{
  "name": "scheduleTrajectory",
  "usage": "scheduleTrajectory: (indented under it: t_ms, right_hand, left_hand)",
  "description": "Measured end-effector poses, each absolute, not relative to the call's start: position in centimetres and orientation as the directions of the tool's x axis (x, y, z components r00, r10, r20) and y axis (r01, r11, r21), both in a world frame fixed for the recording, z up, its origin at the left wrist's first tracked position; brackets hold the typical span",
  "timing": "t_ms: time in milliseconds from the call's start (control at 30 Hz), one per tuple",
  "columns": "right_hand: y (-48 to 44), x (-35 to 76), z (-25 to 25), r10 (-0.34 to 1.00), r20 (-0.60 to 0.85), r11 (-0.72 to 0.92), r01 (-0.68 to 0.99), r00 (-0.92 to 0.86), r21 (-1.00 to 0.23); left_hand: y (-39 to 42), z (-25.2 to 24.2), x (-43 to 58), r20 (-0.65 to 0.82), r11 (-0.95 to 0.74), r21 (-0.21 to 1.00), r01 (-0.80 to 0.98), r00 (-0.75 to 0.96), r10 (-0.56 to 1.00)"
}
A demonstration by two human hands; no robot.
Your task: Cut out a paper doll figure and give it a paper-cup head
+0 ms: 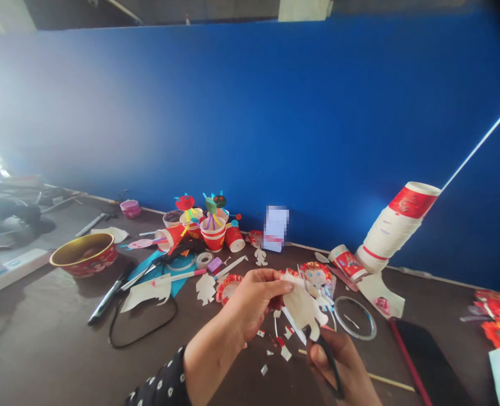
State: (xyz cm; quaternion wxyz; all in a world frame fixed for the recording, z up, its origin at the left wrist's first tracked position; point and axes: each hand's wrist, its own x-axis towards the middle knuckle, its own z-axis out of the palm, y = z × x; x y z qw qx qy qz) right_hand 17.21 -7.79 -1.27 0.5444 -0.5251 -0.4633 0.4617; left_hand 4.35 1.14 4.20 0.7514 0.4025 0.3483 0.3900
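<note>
My left hand [256, 299] pinches the upper left edge of a white paper cutout [301, 309], shaped like a small figure with short legs. In my right hand [346, 361] is a pair of scissors; its black handle [332, 363] shows round my thumb and fingers. The cutout hides most of the blades, and a thin tip shows at its top edge. Whether the blades are apart I cannot tell. Behind the cutout lie red-and-white pieces with a printed doll face [316, 274]. Small paper scraps [286, 352] are strewn on the table below my hands.
Decorated paper cups [213, 234] stand at the back, left of a blurred white card [275, 228]. A leaning cup stack [393, 228] rises at the right, near a tape roll [355, 318] and a phone [433, 366]. Left are a red-gold bowl [84, 262] and a marker [108, 301].
</note>
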Motion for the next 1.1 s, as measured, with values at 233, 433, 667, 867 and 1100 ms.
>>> scheduleTrajectory:
  t_ms: [233,433,667,867,1100]
  right_hand:
    - [-8.0,18.1,-1.3,0.97,-0.022,0.004,-0.107,0.24,-0.994]
    - [-8.2,18.2,-1.5,0.985,-0.071,-0.052,-0.116,0.16,-0.992]
    - [-8.1,17.5,-1.5,0.98,-0.062,-0.035,-0.142,0.188,-0.989]
    - [-7.8,17.0,-1.6,0.973,0.042,0.057,-0.059,0.225,-0.997]
    - [-7.7,16.7,-1.7,0.983,0.048,0.054,-0.03,0.178,-0.998]
  left_hand:
    - [0.7,3.9,4.4,-0.237,0.465,0.86,-0.21,0.644,0.728]
    - [1.3,4.4,4.0,-0.093,0.228,0.954,-0.194,0.531,0.842]
    - [0.4,4.4,4.6,-0.141,0.316,0.927,-0.204,0.591,0.794]
    - [0.0,4.5,4.6,-0.197,0.411,0.882,-0.233,0.608,0.769]
    - [-0.1,4.4,4.7,-0.233,0.445,0.866,-0.23,0.601,0.765]
